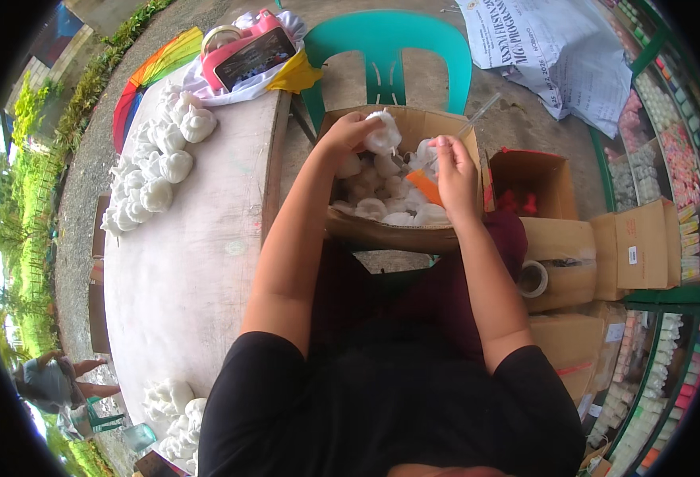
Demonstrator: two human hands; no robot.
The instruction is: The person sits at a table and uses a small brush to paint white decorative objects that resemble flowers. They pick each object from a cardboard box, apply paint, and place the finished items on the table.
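Note:
My left hand is closed on a white, puffy, round bundle above an open cardboard box. Just to its right, my right hand has thumb and fingers pinched together; what they grip is too small to tell. A flat orange piece slants beside that hand, partly over the box's contents. Several similar white bundles fill the box, which sits in front of my lap. A thin clear strip sticks up at the box's right corner.
A pale table on my left holds two piles of white bundles. A phone leans on a pink stand at its far end. Ahead is a green plastic chair. Cardboard boxes, a tape roll and packed shelves line my right.

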